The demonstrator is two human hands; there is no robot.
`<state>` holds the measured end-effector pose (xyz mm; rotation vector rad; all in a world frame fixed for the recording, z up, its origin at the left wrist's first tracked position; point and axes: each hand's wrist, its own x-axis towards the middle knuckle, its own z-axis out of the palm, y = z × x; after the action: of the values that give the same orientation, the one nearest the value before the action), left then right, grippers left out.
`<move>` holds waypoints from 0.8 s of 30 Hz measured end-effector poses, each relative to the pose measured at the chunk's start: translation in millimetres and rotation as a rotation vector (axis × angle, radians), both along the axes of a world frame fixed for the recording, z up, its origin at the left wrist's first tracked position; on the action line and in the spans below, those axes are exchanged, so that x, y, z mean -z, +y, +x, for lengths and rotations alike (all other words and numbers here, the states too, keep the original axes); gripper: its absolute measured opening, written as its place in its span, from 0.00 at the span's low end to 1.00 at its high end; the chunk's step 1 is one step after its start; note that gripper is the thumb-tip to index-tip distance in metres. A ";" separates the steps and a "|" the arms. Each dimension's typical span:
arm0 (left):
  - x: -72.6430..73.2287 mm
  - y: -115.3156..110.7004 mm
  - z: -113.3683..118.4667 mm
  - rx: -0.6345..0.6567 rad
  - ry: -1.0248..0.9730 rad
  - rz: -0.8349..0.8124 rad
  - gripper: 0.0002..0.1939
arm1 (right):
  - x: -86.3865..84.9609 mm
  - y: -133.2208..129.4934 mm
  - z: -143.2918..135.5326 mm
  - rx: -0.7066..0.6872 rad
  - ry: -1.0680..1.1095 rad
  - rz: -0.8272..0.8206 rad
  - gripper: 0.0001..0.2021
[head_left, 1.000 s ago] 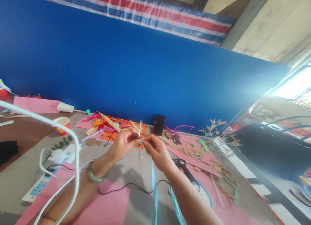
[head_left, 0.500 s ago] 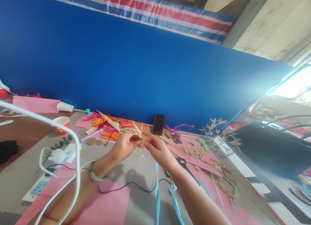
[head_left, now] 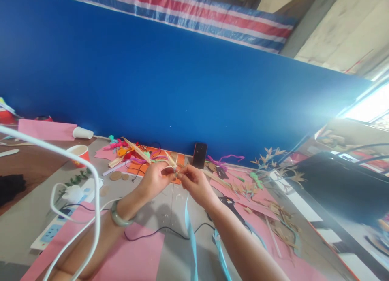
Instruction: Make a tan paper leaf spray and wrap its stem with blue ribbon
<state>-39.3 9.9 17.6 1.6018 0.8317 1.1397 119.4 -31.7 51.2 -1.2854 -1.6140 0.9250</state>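
Left hand and right hand, raised above the grey surface, meet near the centre, fingertips nearly touching. Both forearms reach inward from the lower edge; a bangle encircles the left wrist. Each grip is closed, thumb against fingers, pinching the base of a pale, pointed-petalled flower piece, which stands roughly upright between the hands, in front of a dark phone. Light-blue ribbon hangs below the right hand.
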 end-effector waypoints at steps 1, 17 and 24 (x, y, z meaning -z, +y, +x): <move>-0.3 0.2 -0.7 -0.014 0.027 0.020 0.07 | 0.3 0.7 -0.7 0.003 0.002 0.002 0.09; 6.2 3.3 0.1 -0.069 0.036 0.060 0.03 | 3.7 4.9 -1.3 0.027 0.014 0.006 0.09; 4.7 1.1 4.0 -0.056 -0.015 0.034 0.07 | 2.0 2.5 -1.4 0.085 0.020 0.019 0.10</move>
<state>-35.3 11.0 12.9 1.6047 0.8559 1.2103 118.0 -29.2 49.2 -1.3179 -1.5371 0.8661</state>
